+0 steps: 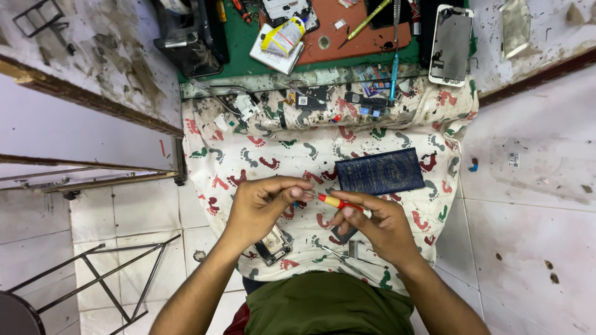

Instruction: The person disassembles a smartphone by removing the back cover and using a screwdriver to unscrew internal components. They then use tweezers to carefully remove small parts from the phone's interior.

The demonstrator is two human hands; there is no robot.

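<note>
**Small Screwdriver Pinched Between Both Hands Over the Lap Cloth**

Green fabric (326, 307) at the lap is seen nearest the camera. Just beyond it, a red-handled screwdriver (338, 202) is held between both hands, its long axis lying nearly level, left to right, tip toward the left hand (264, 208). That hand's fingers are closed in a pinch at the tip end; the right hand (375, 226) is closed around the handle. A phone frame (272, 246) lies under the left wrist, tweezers (345, 262) beneath the right. Farther off, a dark blue booklet (380, 171) rests on the footprint-patterned cloth (248, 158), then a green mat (239, 37).
</note>
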